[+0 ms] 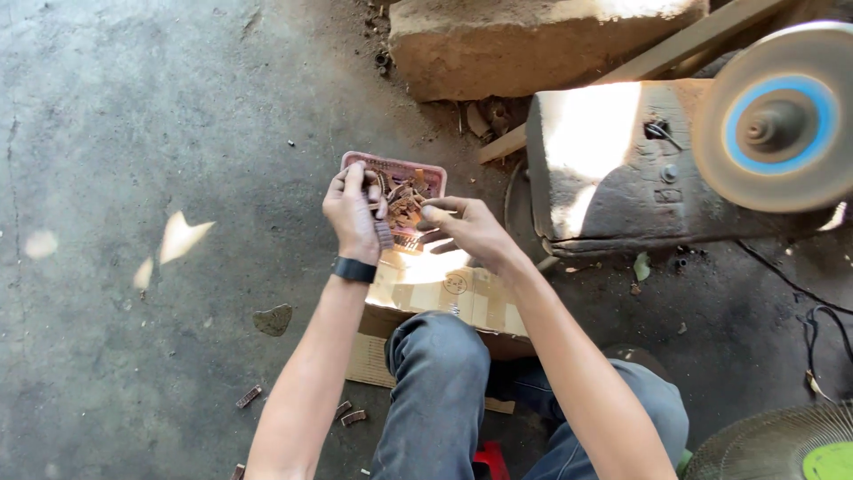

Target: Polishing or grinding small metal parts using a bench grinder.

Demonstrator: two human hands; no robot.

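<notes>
My left hand is closed around a small stack of short brown metal pieces, held upright over the near edge of a pink plastic basket. The basket holds several more brown pieces. My right hand hovers just right of the left one, fingers curled and thumb toward the stack; whether it holds a piece I cannot tell. A black band sits on my left wrist. Both hands are above a flattened cardboard box resting against my knee.
A bench grinder with a buffing wheel stands at the right, a stone block behind it. Loose brown pieces lie on the concrete floor near my left leg. A fan grille shows at bottom right, cables beside it.
</notes>
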